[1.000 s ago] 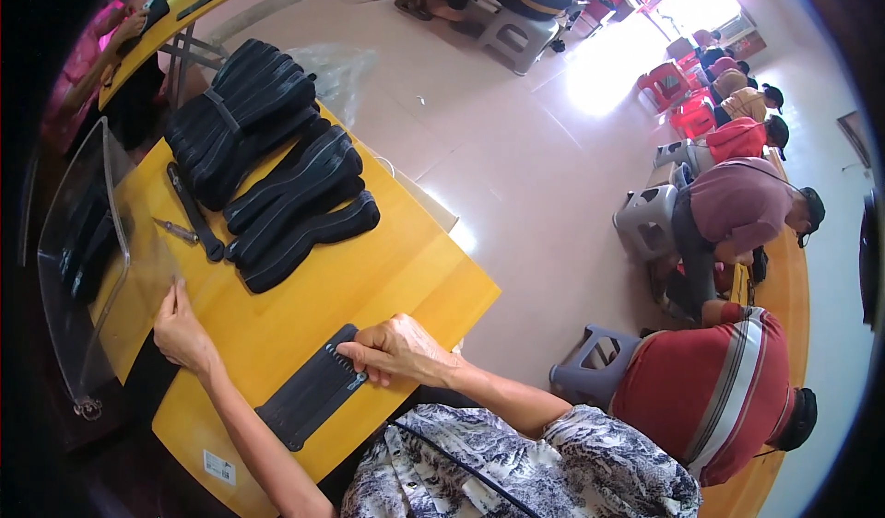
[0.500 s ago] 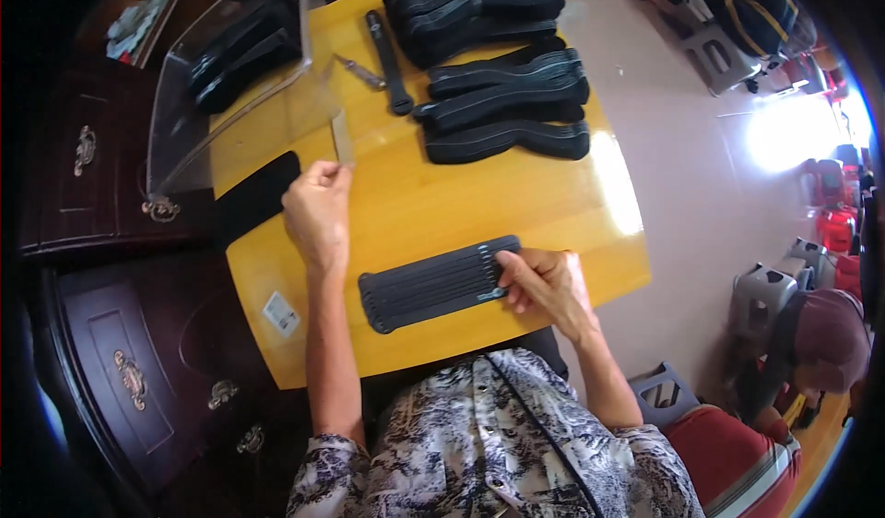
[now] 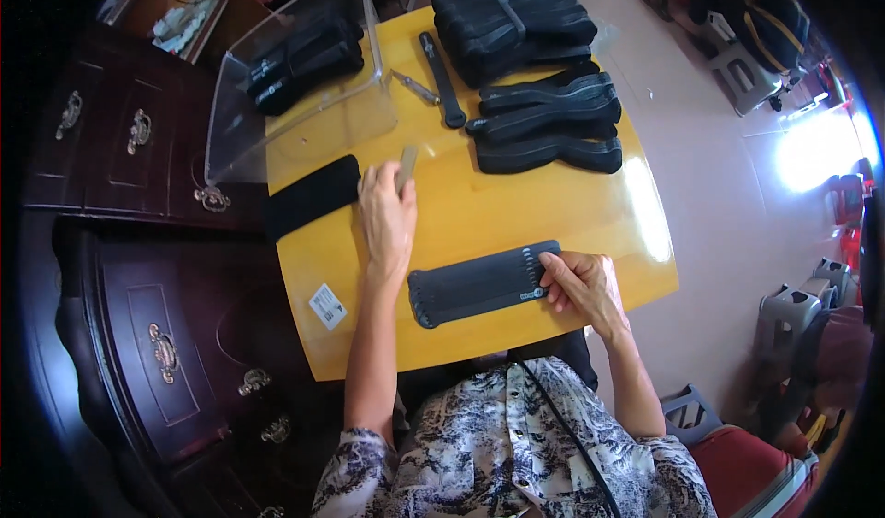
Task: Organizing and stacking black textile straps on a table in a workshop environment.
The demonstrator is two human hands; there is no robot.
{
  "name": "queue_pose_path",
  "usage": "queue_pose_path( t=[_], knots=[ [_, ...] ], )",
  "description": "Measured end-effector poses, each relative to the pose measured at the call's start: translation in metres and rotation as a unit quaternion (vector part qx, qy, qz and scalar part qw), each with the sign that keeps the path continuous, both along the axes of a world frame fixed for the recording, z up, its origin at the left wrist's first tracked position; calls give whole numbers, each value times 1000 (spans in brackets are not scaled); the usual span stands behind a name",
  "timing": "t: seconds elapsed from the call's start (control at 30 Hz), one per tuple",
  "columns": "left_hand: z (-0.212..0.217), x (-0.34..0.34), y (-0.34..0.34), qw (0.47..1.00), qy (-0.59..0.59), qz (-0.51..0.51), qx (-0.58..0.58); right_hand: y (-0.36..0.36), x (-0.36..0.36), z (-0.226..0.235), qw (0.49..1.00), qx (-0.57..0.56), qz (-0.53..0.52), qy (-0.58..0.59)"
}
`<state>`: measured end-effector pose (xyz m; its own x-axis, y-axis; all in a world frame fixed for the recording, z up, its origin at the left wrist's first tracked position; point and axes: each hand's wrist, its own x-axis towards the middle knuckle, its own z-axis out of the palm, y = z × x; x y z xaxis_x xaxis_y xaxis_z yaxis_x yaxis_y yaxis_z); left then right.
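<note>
Tan strip (image 3: 407,168) newly tilted rightward, lower end hidden in left hand (image 3: 386,212).

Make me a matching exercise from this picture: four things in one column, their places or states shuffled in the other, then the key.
Things:
1. Left hand
2. Right hand
3. Clear plastic bin
4. White label

Places and states:
A. Has black bundles inside it
B. Grips the right end of a ribbed black panel
C. Lies flat near the left edge of the yellow table
D. Pinches a small tan strip

Right pairs: 1-D, 2-B, 3-A, 4-C
</note>
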<state>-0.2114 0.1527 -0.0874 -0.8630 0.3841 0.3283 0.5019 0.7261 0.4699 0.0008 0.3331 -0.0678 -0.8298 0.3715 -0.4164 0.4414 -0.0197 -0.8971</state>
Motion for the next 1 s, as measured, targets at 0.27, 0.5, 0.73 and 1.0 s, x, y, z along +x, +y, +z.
queue_pose_path(
  t=[0.27, 0.5, 0.73, 1.0],
  knots=[
    [11, 99, -87, 995, -86, 48, 20, 0, 8, 0, 1000, 20, 20, -1],
    [15, 148, -87, 980, -176, 64, 72, -3, 16, -1, 1000, 24, 12, 1],
    [15, 138, -93, 993, -110, 6, 29, -1, 7, -12, 999, -19, -22, 15],
    [9, 140, -96, 970, -196, 16, 142, 1, 4, -17, 999, 31, -14, -25]
  ],
)
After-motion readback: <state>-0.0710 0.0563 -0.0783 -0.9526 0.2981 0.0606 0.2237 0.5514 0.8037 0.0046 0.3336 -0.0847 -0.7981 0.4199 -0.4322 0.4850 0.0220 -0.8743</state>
